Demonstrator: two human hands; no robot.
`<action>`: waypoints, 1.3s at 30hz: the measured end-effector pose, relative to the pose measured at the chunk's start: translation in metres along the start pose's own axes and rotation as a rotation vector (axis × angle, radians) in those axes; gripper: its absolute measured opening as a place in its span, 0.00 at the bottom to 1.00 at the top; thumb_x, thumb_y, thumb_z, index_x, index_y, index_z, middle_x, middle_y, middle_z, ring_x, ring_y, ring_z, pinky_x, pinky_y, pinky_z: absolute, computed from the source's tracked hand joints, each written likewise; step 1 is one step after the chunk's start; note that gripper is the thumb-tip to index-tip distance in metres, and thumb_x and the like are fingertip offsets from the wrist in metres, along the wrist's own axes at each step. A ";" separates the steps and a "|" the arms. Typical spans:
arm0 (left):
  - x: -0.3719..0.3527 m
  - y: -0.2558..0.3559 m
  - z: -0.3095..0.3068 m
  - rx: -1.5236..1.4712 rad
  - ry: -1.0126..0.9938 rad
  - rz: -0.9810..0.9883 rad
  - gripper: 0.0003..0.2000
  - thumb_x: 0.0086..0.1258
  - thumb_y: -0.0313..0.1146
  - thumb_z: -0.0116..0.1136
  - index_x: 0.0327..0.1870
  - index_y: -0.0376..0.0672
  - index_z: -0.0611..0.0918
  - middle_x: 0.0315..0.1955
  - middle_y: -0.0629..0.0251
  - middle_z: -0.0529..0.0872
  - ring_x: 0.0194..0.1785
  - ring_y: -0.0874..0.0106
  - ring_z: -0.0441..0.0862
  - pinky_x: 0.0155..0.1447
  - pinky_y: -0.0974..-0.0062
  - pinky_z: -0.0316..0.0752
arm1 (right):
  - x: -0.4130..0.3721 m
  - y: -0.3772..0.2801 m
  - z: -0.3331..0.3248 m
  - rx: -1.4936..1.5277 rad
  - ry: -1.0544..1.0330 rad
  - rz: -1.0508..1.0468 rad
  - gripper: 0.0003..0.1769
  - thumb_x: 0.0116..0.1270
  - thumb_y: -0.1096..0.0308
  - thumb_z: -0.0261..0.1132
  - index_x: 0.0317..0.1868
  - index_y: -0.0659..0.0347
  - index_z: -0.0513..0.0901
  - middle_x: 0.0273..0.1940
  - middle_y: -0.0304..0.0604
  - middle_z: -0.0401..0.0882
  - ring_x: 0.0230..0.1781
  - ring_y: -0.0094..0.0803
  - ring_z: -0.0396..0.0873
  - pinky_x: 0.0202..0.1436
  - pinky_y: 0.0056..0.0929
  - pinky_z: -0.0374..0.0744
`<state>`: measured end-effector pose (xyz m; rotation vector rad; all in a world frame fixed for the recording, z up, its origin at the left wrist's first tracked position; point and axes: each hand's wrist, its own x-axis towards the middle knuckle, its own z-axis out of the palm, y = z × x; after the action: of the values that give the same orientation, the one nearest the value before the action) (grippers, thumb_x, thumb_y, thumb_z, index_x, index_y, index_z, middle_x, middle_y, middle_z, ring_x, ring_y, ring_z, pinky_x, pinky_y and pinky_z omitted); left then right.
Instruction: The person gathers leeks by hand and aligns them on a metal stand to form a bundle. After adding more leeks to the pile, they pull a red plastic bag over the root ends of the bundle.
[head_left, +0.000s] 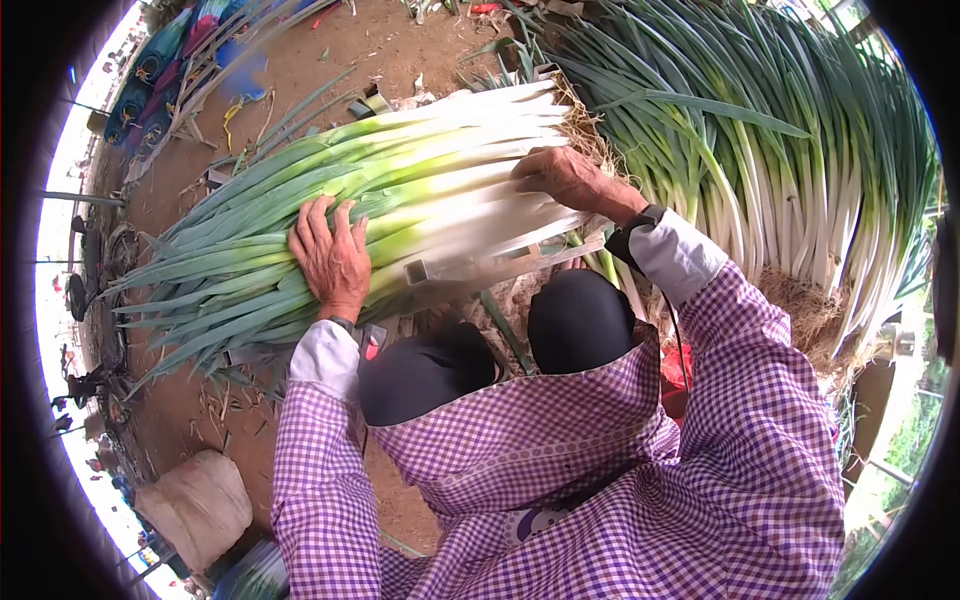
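A thick layer of long green onions [440,180] lies across a low frame in front of my knees, with green tops to the left and white ends and roots to the right. My left hand [332,256] rests on the green part of the layer, fingers somewhat spread. Near the root end, my right hand [572,180] has its fingers bent together over the white stalks. Its fingertips are partly hidden. Just below it, some white stalks look blurred.
A large heap of green onions [760,130] fills the right side, roots toward me. Metal frame pieces [416,271] show beside the layer. A pale sack-like bundle [196,508] sits at lower left. Cut leaves and scraps litter the brown ground [340,45].
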<state>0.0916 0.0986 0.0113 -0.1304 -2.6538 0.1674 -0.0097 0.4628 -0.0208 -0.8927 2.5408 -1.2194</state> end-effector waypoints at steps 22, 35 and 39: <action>0.012 -0.002 0.000 0.097 -0.139 0.043 0.38 0.73 0.52 0.64 0.82 0.52 0.66 0.83 0.62 0.62 0.86 0.60 0.54 0.84 0.45 0.44 | 0.004 0.016 0.020 0.034 0.270 0.004 0.14 0.65 0.58 0.76 0.45 0.57 0.92 0.44 0.51 0.88 0.44 0.51 0.87 0.50 0.44 0.83; 0.033 -0.006 0.011 0.139 -0.191 0.068 0.38 0.77 0.52 0.59 0.85 0.49 0.61 0.84 0.60 0.58 0.86 0.60 0.52 0.84 0.44 0.43 | 0.076 0.011 0.042 -0.545 0.374 -0.186 0.31 0.78 0.52 0.61 0.73 0.61 0.73 0.78 0.52 0.65 0.83 0.52 0.57 0.84 0.54 0.58; 0.043 -0.004 0.012 0.168 -0.172 0.051 0.37 0.79 0.54 0.55 0.83 0.47 0.64 0.82 0.60 0.63 0.85 0.62 0.56 0.84 0.45 0.46 | 0.071 0.015 0.050 -0.560 0.326 -0.136 0.31 0.81 0.51 0.56 0.77 0.58 0.71 0.81 0.49 0.63 0.84 0.51 0.54 0.86 0.53 0.54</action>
<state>0.0476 0.0983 0.0206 -0.1332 -2.7933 0.4348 -0.0530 0.3962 -0.0581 -1.0558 3.2161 -0.7268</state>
